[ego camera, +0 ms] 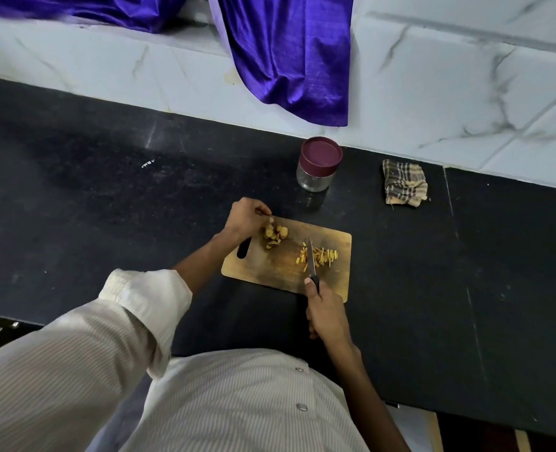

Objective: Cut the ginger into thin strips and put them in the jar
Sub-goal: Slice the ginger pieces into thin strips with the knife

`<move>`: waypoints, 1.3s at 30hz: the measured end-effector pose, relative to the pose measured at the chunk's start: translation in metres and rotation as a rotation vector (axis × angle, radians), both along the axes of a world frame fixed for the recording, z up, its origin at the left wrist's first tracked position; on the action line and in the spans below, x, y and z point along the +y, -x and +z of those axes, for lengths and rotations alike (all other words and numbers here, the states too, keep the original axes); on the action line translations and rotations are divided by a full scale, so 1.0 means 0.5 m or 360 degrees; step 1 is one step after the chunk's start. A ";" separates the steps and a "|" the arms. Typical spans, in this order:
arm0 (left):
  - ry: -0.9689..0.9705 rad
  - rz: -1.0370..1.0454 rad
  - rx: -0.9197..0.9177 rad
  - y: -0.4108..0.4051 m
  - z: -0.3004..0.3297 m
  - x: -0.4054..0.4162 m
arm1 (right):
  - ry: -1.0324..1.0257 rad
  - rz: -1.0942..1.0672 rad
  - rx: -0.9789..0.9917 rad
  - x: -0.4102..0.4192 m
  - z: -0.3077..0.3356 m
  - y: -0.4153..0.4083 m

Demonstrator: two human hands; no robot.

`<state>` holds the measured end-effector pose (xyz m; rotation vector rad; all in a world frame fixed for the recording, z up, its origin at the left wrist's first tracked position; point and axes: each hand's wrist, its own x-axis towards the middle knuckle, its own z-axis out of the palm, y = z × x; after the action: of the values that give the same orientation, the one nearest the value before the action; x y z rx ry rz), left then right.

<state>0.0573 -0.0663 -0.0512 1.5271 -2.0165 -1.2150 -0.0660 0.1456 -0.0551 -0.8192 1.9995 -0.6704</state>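
Two hands busy | left hand [244, 216] pinching ginger chunks [275, 236] mid-frame | right hand [327, 316] gripping knife [310, 259] amid strips [319, 256] | jar [317, 164] lidded, upper centre

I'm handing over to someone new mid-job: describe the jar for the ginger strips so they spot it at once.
Start from the wooden cutting board on the black counter. Just beyond its far edge, towards the white marbled wall, stands a small clear glass jar, upright. Its round maroon lid is on, which sets it apart from the checked cloth lying to its right.

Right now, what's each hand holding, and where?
Right hand grips the knife by its handle. Left hand pinches a ginger slice at its far edge.
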 end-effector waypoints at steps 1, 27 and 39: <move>-0.0032 0.0035 0.0061 -0.006 0.003 0.004 | -0.0003 -0.0001 -0.0005 0.001 0.000 -0.001; 0.0136 -0.0340 -0.0029 -0.004 -0.062 0.159 | -0.0096 0.0103 -0.0017 0.009 -0.003 -0.021; 0.0322 -0.0166 0.0065 0.005 -0.073 0.171 | -0.0123 0.0265 0.0284 -0.011 -0.009 -0.036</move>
<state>0.0547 0.0194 -0.0875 1.3072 -2.1421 -1.0338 -0.0481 0.1403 -0.0598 -1.0157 2.0731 -0.4343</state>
